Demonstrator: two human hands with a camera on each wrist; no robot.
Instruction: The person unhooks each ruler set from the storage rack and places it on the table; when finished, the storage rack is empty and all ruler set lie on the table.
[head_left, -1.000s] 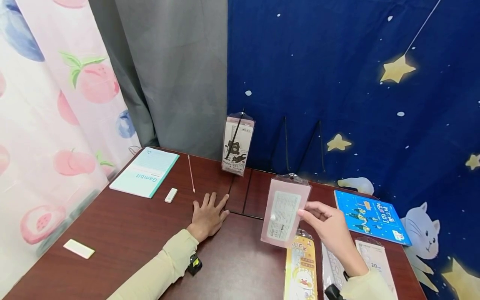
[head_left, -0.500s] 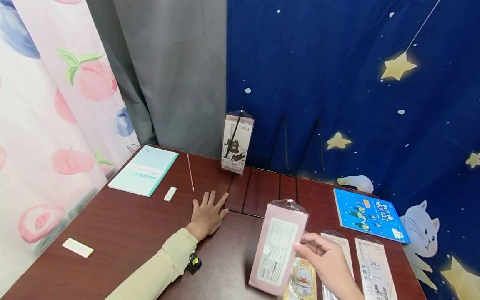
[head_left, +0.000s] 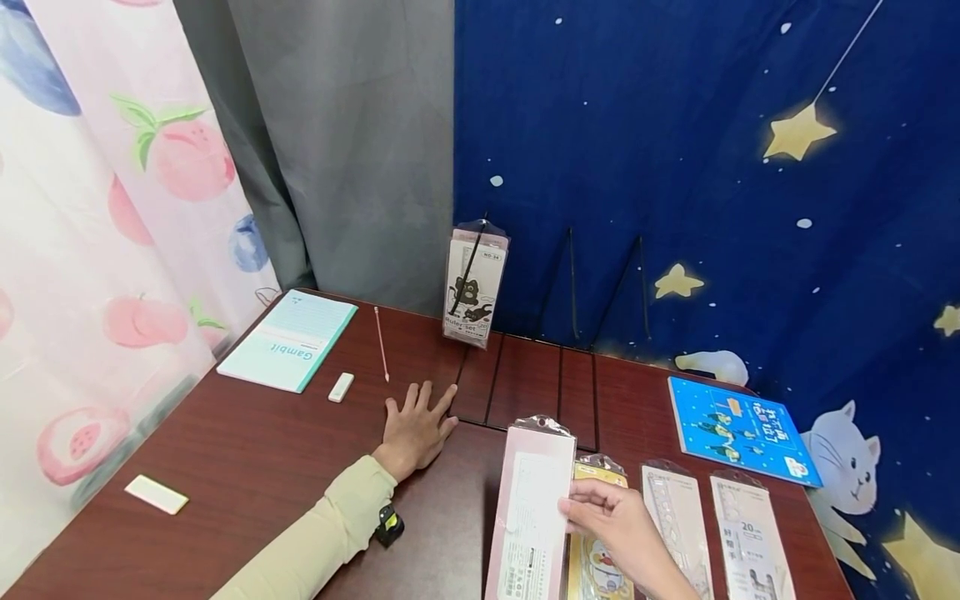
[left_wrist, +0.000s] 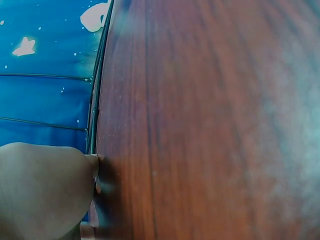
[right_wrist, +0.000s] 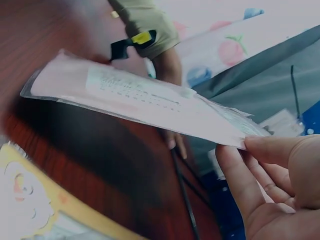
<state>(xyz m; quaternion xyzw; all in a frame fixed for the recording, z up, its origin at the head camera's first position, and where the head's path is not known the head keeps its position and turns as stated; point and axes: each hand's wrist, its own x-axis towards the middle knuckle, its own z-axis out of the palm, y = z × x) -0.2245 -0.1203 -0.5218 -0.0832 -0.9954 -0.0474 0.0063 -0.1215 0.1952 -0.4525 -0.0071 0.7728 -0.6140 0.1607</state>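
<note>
Pink packet [head_left: 531,508] now lower and nearer the desk's front edge than a moment ago, pinched at its right side by right hand [head_left: 615,533], held above the desk [head_left: 247,467] just left of yellow duck packet [head_left: 596,533]. Left hand [head_left: 416,429] unmoved, flat on the desk, fingers spread, holding nothing. Ruler set packet [head_left: 475,283] upright in a wire stand at the back edge.

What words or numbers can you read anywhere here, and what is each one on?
"Gambit": on the teal notebook.
"Ruler set": on the cat packet standing at the curtain.
"20": on the white packet at the right.
Pink packet in the right hand: label print too small.
Blue booklet: characters blurred.
</note>
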